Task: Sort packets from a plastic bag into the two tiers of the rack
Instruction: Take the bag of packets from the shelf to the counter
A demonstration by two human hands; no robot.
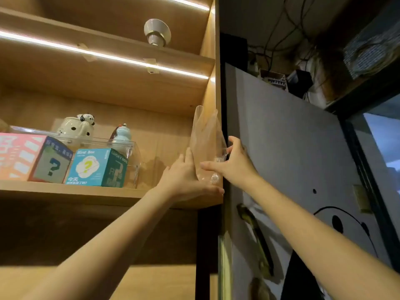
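Observation:
A clear plastic bag (205,139) stands upright at the right end of a wooden shelf (91,192), against the cabinet's side wall. My left hand (186,176) presses flat against the bag's left side near its bottom. My right hand (233,163) grips the bag's right edge from the other side, fingers curled on the plastic. The bag looks nearly empty; small crumpled clear bits show near its bottom. No packets and no two-tier rack are in view.
On the same shelf stand a teal blind box (97,167), a pink box (30,156), a clear bin (129,148) and ceramic figures (75,126). LED-lit shelves run above. A grey door (303,159) with a handle (255,234) is at the right.

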